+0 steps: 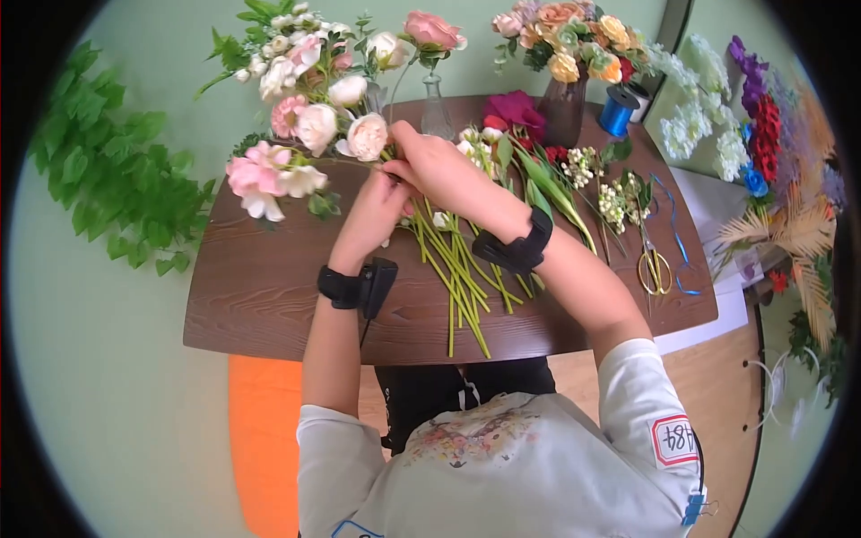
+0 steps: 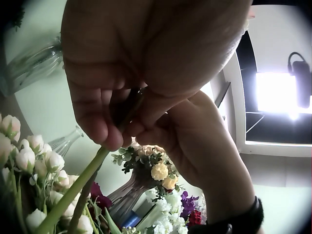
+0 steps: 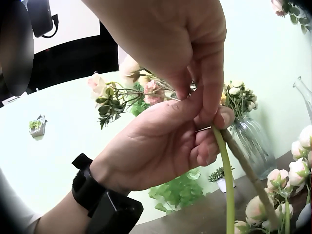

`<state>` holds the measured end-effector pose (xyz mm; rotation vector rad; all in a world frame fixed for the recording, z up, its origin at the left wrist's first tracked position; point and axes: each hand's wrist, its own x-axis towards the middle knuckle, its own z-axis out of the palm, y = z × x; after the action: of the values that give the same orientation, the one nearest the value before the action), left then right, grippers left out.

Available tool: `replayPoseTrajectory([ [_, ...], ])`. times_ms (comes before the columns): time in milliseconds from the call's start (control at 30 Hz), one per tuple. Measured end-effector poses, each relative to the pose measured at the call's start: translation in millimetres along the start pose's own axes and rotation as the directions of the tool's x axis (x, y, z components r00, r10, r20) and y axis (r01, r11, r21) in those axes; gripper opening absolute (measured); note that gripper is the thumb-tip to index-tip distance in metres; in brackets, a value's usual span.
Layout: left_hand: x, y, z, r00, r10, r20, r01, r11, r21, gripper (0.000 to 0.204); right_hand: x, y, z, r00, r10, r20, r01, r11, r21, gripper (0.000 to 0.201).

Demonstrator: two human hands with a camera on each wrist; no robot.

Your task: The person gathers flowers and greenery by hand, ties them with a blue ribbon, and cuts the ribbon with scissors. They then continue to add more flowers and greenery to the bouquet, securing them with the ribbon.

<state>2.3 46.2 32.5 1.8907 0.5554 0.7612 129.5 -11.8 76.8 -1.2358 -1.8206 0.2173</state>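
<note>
A small bunch of artificial flowers is held over the table, its pink and cream blooms point(image 1: 368, 136) leaning left. My left hand point(image 1: 369, 215) grips the stems from below with curled fingers. In the right wrist view, a green stem point(image 3: 224, 180) and a brown stem point(image 3: 248, 170) slant down out of its grasp. My right hand point(image 1: 448, 175) meets the left from above, its fingertips pinching the stems right at the left thumb. The left wrist view shows the green stem point(image 2: 73, 190) running down from the bunched fingers, which hide the pinch point.
Loose cut stems point(image 1: 457, 278) lie on the brown table point(image 1: 260, 296) below the hands. Gold-handled scissors point(image 1: 655, 272) and blue ribbon point(image 1: 677, 233) are at right, near a blue spool point(image 1: 618, 111). A filled dark vase point(image 1: 563, 112) and a clear bottle point(image 1: 437, 112) stand behind.
</note>
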Motion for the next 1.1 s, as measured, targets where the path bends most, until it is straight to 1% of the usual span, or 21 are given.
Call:
replayPoseTrajectory([
  [33, 0, -2, -3, 1.000, -0.031, -0.002, 0.030, 0.998, -0.056, 0.013, 0, 13, 3, 0.992, -0.123, -0.028, 0.121, 0.990, -0.076, 0.017],
  [67, 0, -4, -6, 0.998, -0.064, -0.005, 0.063, 0.992, -0.110, 0.012, 1, 18, -1, 0.993, -0.113, -0.029, 0.111, 0.991, -0.072, 0.017],
  [133, -3, 0, -8, 0.996, 0.003, -0.087, -0.022, 0.974, -0.225, 0.012, -8, 32, -18, 0.994, -0.057, -0.098, 0.058, 0.998, 0.009, 0.015],
  [200, -5, 3, -14, 0.992, 0.020, -0.125, -0.046, 0.977, -0.209, 0.011, -20, 50, -43, 0.976, 0.214, -0.039, -0.217, 0.951, -0.222, 0.017],
  [233, -6, 5, -14, 0.993, 0.015, -0.120, -0.041, 0.976, -0.216, 0.011, -28, 55, -46, 0.974, 0.222, -0.038, -0.225, 0.948, -0.224, 0.017],
  [267, -6, 6, -14, 0.994, 0.016, -0.109, -0.036, 0.983, -0.181, 0.010, -36, 56, -46, 0.866, 0.482, 0.134, -0.415, 0.842, -0.345, 0.018],
  [300, -5, 7, -13, 0.995, 0.019, -0.099, -0.033, 0.989, -0.145, 0.010, -43, 57, -44, 0.661, 0.704, 0.259, -0.538, 0.685, -0.490, 0.019],
  [333, -3, 5, -10, 0.995, 0.019, -0.096, -0.033, 0.988, -0.148, 0.010, -52, 56, -38, 0.614, 0.736, 0.285, -0.576, 0.665, -0.476, 0.028],
  [433, 0, -4, 6, 0.991, 0.052, -0.123, -0.072, 0.983, -0.171, 0.010, -75, 73, -15, 0.639, 0.710, 0.295, -0.540, 0.687, -0.485, 0.025],
  [500, 1, -5, 15, 0.995, 0.005, -0.098, -0.038, 0.942, -0.332, 0.009, -80, 83, -3, 0.705, 0.641, 0.304, -0.424, 0.724, -0.544, 0.023],
  [533, 1, -6, 17, 0.995, 0.004, -0.098, -0.037, 0.943, -0.332, 0.009, -81, 90, -1, 0.705, 0.640, 0.304, -0.424, 0.725, -0.543, 0.023],
  [600, -2, -5, 20, 0.993, -0.026, -0.117, -0.015, 0.940, -0.341, 0.008, -76, 92, -6, 0.718, 0.641, 0.272, -0.506, 0.748, -0.429, 0.020],
  [633, -4, -6, 20, 0.991, -0.043, -0.126, -0.003, 0.938, -0.346, 0.008, -77, 92, -11, 0.720, 0.640, 0.270, -0.574, 0.767, -0.287, 0.018],
  [667, -5, -6, 19, 0.991, -0.045, -0.128, -0.002, 0.938, -0.346, 0.008, -75, 87, -16, 0.719, 0.639, 0.273, -0.573, 0.768, -0.287, 0.018],
  [733, -5, -7, 15, 0.980, -0.090, -0.178, 0.003, 0.898, -0.440, 0.008, -73, 79, -23, 0.798, 0.587, 0.138, -0.575, 0.810, -0.118, 0.017],
  [767, -5, -7, 15, 0.980, -0.090, -0.180, 0.001, 0.898, -0.440, 0.008, -71, 73, -26, 0.840, 0.534, 0.099, -0.527, 0.846, -0.085, 0.018],
  [900, -1, -3, 18, 0.963, -0.153, -0.224, 0.020, 0.862, -0.506, 0.010, -66, 44, -32, 0.877, 0.476, 0.066, -0.477, 0.879, -0.002, 0.017],
  [967, 5, 0, 19, 0.969, -0.154, -0.191, 0.022, 0.831, -0.556, 0.015, -65, 36, -27, 0.960, 0.281, 0.004, -0.279, 0.956, -0.094, 0.016],
  [1000, 7, 0, 18, 0.968, -0.153, -0.201, 0.017, 0.833, -0.553, 0.015, -64, 31, -24, 0.962, 0.272, 0.009, -0.270, 0.958, -0.091, 0.016],
  [1067, 9, 3, 20, 0.991, -0.096, -0.089, 0.020, 0.783, -0.622, 0.019, -63, 22, -19, 0.986, 0.145, -0.081, -0.152, 0.984, -0.091, 0.016],
  [1100, 9, 6, 22, 0.994, -0.074, -0.081, 0.009, 0.790, -0.612, 0.021, -63, 19, -16, 0.986, 0.119, -0.118, -0.130, 0.987, -0.093, 0.014],
])
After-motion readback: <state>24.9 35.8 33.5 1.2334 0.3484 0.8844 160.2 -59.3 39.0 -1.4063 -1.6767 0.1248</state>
